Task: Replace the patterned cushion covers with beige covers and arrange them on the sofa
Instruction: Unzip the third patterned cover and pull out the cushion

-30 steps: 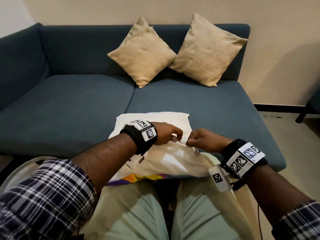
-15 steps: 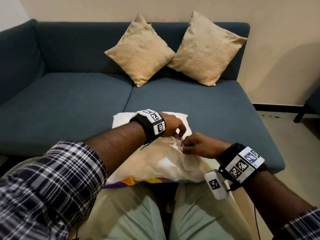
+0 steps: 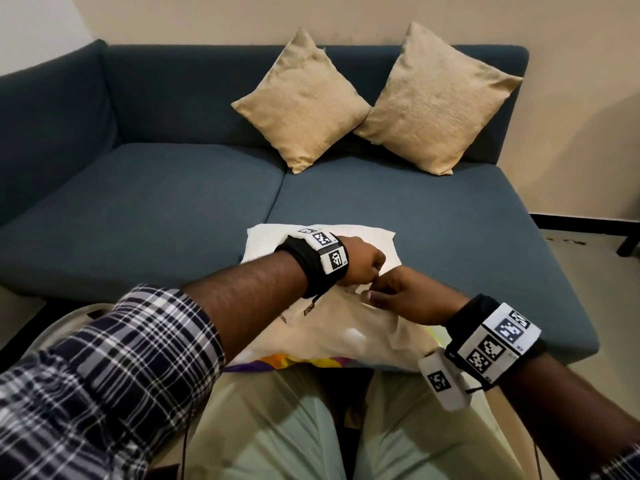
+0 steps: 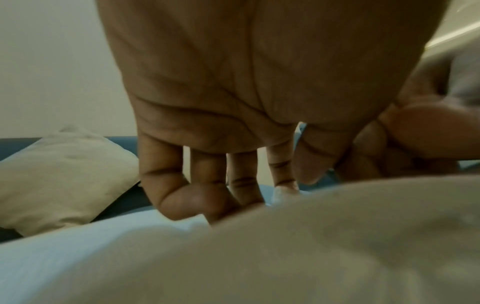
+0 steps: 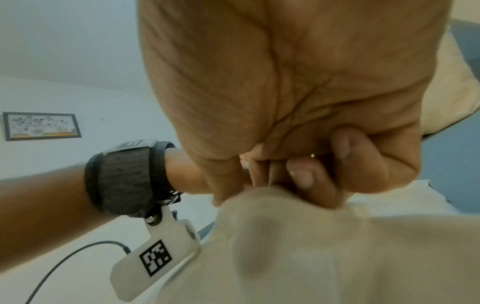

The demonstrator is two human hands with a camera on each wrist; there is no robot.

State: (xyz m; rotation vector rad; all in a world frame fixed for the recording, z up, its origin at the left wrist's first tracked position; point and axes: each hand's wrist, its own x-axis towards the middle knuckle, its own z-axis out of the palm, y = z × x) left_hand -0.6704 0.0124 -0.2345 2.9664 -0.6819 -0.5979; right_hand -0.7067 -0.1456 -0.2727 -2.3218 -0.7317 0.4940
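Observation:
A cream-beige cover (image 3: 346, 327) lies over a white cushion insert (image 3: 270, 240) at the sofa's front edge, partly on my lap. A strip of coloured patterned fabric (image 3: 277, 362) shows at its near edge. My left hand (image 3: 375, 280) and right hand (image 3: 372, 294) meet at the cover's far edge, fingers curled, each pinching the fabric. In the left wrist view the left hand (image 4: 283, 191) presses into the cover (image 4: 337, 236) beside the insert (image 4: 78, 246). From the right wrist, the right hand (image 5: 285, 181) bunches the cover (image 5: 311, 246). What the fingertips hold inside the fold is hidden.
Two beige cushions (image 3: 301, 102) (image 3: 436, 98) lean against the back of the blue sofa (image 3: 138, 209). The sofa's left armrest rises at the far left. A dark furniture leg (image 3: 627, 244) stands on the floor at right. A framed picture (image 5: 41, 126) hangs on the wall.
My hands have drawn closer together at the cover's far edge, the left arm reaching further across. The cover has bunched up more under the right hand.

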